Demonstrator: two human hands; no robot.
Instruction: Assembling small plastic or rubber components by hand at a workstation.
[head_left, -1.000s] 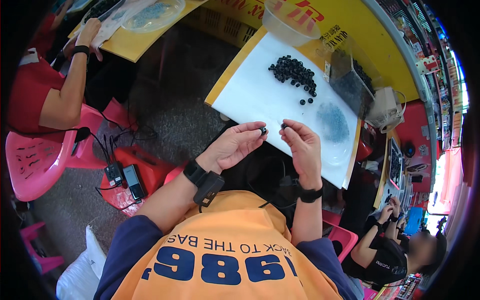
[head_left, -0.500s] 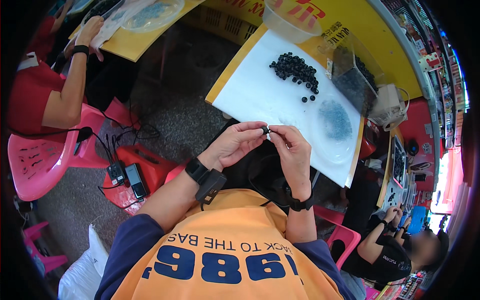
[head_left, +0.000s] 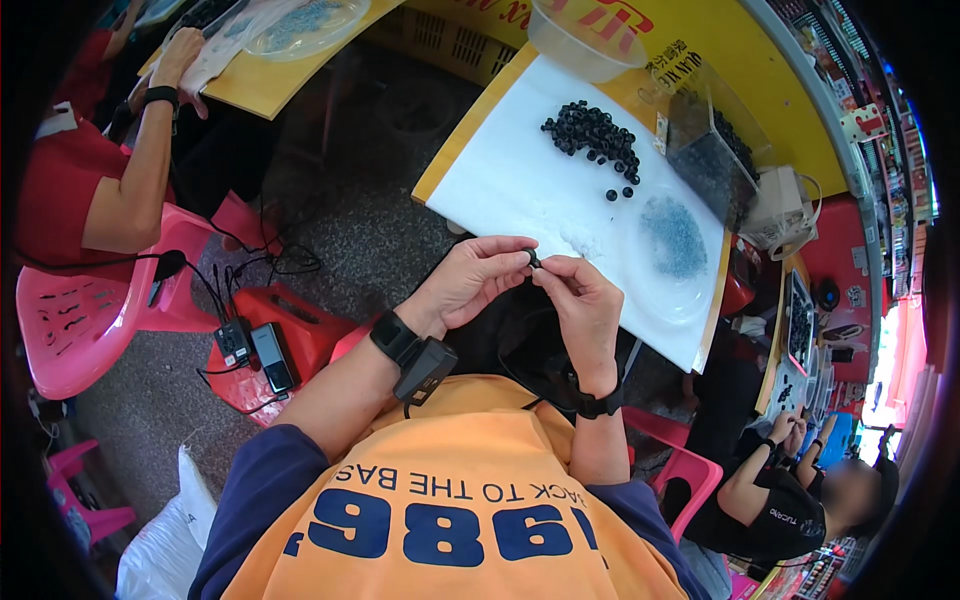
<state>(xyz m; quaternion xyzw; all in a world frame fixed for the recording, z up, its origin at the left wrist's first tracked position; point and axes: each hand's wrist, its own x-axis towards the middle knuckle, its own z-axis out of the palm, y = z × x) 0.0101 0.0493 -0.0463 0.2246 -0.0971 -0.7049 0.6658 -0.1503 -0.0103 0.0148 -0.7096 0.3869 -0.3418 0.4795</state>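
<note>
Over the near edge of the white work surface (head_left: 490, 160), my left hand (head_left: 470, 285) pinches a small black round part (head_left: 532, 258) between thumb and forefinger. The thumb and forefinger of my right hand (head_left: 588, 310) are pressed together against the part's right side; whatever they grip is too small to tell. Farther off lies a pile of similar black round parts (head_left: 592, 132), with a couple of loose ones at its near side. Right of it, a clear plate (head_left: 668, 308) holds a heap of tiny bluish pieces (head_left: 672, 238).
A clear box (head_left: 690, 160) with black parts stands at the far right of the table, near a translucent basin (head_left: 580, 50). A red stool (head_left: 290, 315) at left carries black devices and cables. Co-workers sit left, in a red sleeve (head_left: 75, 210), and right, in a black shirt (head_left: 770, 515).
My fingertips have drawn closer together, so the right ones now meet the black part. Both hands have shifted only slightly.
</note>
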